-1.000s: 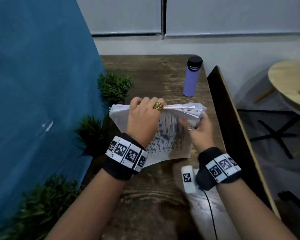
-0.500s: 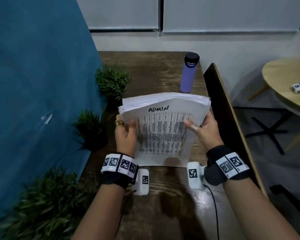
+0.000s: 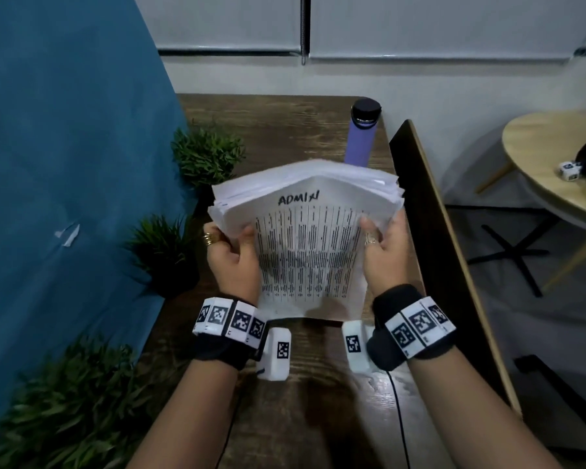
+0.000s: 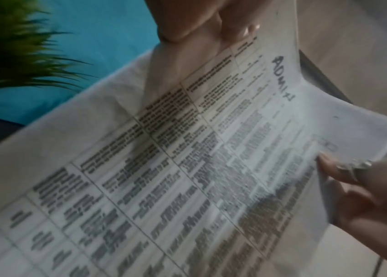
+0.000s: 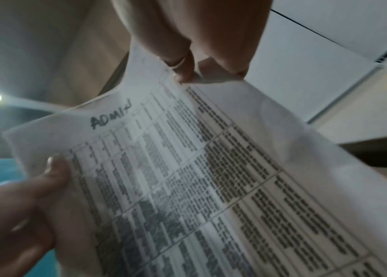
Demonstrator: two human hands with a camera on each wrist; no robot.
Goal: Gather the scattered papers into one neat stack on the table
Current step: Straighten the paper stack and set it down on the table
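Both hands are gripping the stack of papers (image 3: 310, 245) by its side edges: left hand (image 3: 232, 257) clamping the left edge, right hand (image 3: 384, 255) the right. Stack is standing tilted above the wooden table (image 3: 295, 130), "ADMIN" sheet facing the person, purple bottle (image 3: 362, 133) behind.

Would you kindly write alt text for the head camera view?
Two hands hold a thick stack of papers upright over a wooden table, the left hand and right hand gripping its sides; the front sheet reads "ADMIN". A purple bottle stands behind it, small plants to the left.
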